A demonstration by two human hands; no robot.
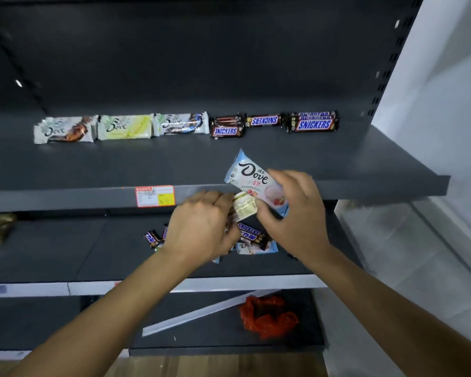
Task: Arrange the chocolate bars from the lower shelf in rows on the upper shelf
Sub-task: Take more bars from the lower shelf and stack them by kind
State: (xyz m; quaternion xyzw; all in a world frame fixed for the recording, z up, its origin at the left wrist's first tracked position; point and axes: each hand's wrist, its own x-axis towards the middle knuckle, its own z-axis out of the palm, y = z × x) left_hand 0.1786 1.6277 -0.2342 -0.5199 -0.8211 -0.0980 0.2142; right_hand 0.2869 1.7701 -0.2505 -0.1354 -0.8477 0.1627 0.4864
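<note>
Two hands meet just in front of the upper shelf, at its raised front lip. The right hand curls its fingers and thumb round the lower end of a pale blue bar. This is a flat, glossy foil pack with crimped ends, tilted so its top leans left and over the lip. The left hand pinches a smaller cream pack, shiny and wrinkled, which touches the blue bar's lower edge.

Along the far part of the upper shelf lies one row. Three stacks of white bars in soft foil sit edge to edge at the left. Three stacks of narrow brown bars sit at the right, with small gaps between them. A broad band of smooth dark grey metal lies open between this row and the lip, running to the shelf's right end.

On the lower shelf, a loose heap of bars, brown and pale, lies beneath the hands and is partly hidden by them. A red-bordered price tag sticks to the lip, just left of the left hand. On the bottom shelf, a crumpled red bag lies beside a slanting white strip.
</note>
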